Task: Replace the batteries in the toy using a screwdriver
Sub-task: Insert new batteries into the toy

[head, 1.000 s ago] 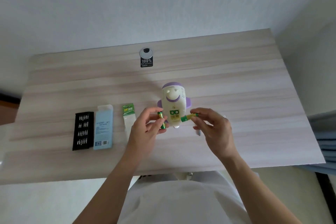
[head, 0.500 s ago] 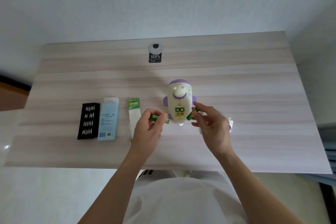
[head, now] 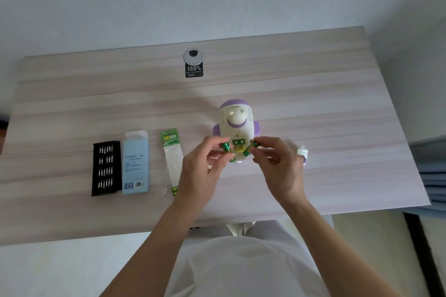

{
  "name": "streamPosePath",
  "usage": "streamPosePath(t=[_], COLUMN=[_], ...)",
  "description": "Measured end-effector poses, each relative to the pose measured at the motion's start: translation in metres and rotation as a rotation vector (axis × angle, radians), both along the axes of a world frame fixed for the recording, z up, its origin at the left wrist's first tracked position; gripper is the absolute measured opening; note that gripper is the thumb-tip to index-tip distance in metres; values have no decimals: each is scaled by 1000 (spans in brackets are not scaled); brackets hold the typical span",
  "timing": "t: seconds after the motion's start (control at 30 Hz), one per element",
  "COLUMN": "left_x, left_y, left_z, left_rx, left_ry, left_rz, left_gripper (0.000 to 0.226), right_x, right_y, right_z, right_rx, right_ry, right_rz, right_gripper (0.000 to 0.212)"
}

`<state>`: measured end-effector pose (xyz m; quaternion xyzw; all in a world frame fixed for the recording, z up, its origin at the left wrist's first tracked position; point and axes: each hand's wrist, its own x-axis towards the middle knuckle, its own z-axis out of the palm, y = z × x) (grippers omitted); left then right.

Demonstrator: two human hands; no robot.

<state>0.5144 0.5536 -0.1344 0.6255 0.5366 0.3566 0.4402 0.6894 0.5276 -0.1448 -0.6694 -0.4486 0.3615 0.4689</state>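
Near frame centre, the left hand pinches a green battery; the right hand pinches another battery, flanking the toy.

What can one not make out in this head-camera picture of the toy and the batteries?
Head view: polarity marks in the battery compartment of the toy, too small.
Head view: lower end of the battery pack, hidden by the left hand.
Head view: what the white and purple piece is, too small beside the right hand.
Head view: print on the blue box, too small.
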Motion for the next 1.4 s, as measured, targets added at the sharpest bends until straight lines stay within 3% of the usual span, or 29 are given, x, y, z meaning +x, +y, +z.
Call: streamPosePath(t=[0.43,0.67,1.4], left_x=[11,13,18], left_y=[6,6,7], left_z=[-20,-29,-35], left_rx=[223,231,387], left_ry=[6,58,226], left_rz=[50,67,-22], left_gripper=[21,20,16], right_x=[-3,-5,-6], right_y=[-4,-6,0], right_z=[-21,-27,-32], right_rx=[172,268,288], right_ry=[-128,-208,-319], right_rz=[-4,41,82], right_gripper=[19,18,12])
